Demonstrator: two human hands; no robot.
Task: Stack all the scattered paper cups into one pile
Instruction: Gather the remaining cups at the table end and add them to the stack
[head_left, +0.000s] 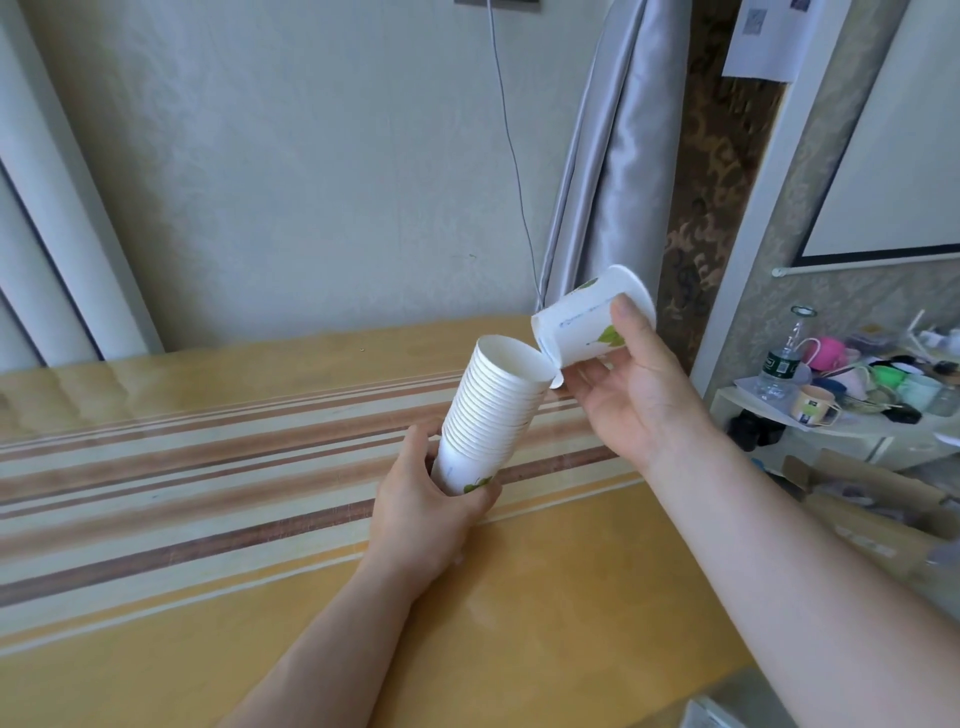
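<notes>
stack of cups held tilted above the striped worktop, mouth up-right | left hand grip wraps the stack's base | loose cup just right of the stack mouth, sideways, its rim touching the stack's rim, pinched in right hand grip | advice: turn the cup base-first, line up both axes, slide in gently | 1 cup visible to add

A glossy yellow table with brown and cream stripes is filling the lower half. A pale textured wall is standing behind it at twelve o'clock, a thin grey cable hanging down it. At one o'clock a silver curtain is draping beside dark patterned wallpaper. At three o'clock a low white shelf is carrying a bottle and coloured cups.
</notes>
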